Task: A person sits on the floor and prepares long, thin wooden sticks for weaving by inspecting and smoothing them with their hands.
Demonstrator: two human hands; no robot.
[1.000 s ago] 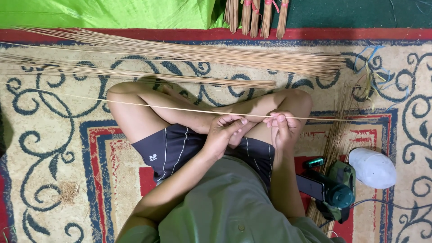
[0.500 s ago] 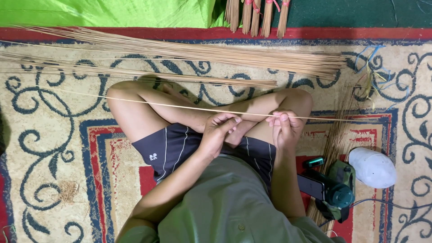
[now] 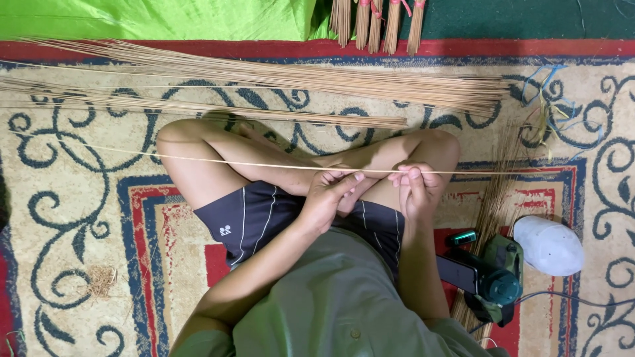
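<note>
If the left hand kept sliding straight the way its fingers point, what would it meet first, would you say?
Probably the right hand: the left hand points rightward along the thin stick that both pinch, with only a small gap between them.

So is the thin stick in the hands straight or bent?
Nearly straight: the thin stick runs level across both knees, pinched by the left hand and right hand.

home floor, patterned carpet (image 3: 79, 218), stick bundles (image 3: 297, 76)

A single head-worn camera looks almost straight down, from close above, at the person's crossed legs and both hands. The patterned carpet (image 3: 79, 218) fills the frame, its far edge along the top. No second view shares the scene.
</note>
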